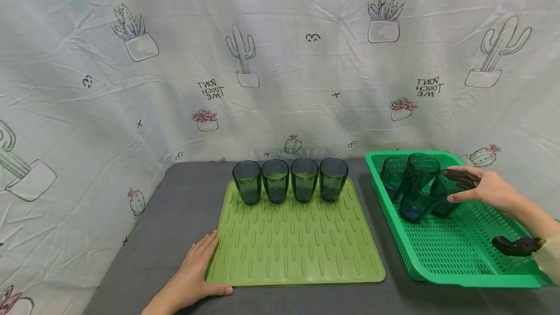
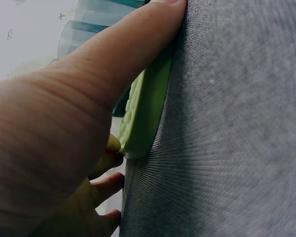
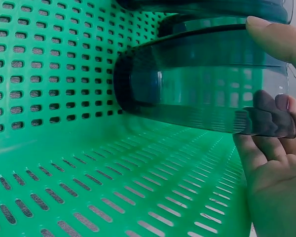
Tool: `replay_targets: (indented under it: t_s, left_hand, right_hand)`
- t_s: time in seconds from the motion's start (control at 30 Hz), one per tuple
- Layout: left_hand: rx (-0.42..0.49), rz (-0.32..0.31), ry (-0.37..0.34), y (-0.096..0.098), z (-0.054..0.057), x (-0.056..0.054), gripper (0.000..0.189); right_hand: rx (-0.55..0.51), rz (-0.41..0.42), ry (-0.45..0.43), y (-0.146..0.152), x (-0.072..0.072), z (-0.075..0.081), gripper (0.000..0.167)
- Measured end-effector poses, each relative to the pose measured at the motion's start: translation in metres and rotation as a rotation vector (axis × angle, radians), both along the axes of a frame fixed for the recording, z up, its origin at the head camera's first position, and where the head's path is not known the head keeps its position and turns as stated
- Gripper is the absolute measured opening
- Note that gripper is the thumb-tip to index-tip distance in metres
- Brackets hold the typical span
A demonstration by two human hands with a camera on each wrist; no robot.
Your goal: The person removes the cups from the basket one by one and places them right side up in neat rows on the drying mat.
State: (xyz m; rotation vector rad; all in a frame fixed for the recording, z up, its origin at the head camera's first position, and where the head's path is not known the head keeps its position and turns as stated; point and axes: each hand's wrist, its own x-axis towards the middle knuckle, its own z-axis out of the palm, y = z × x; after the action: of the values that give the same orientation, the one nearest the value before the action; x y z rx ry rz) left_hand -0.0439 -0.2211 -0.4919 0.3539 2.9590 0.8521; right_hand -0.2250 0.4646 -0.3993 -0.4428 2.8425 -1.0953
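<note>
Four-sided around the front left corner of the green mat, my left hand rests with its fingers along the left edge and its thumb at the front edge. Over in the green basket, my right hand grips a dark tinted drinking glass near its rim. The thumb is on one side and the fingertips show through the glass on the other. Several similar glasses stand close beside it in the basket's back left part.
Along the mat's back edge, several dark glasses stand upright in a row. The mat and the basket lie side by side on a grey tabletop. Behind them hangs a white curtain printed with cacti.
</note>
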Motion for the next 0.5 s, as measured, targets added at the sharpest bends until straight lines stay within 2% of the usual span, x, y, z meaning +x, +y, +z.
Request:
replay_targets:
  t_s: [0.5]
  left_hand:
    - [0.009,0.005,-0.008,0.0002,0.002,-0.0005,0.129]
  right_hand:
    - [0.036,-0.013,-0.018,-0.0026,-0.0003,0.001,0.085]
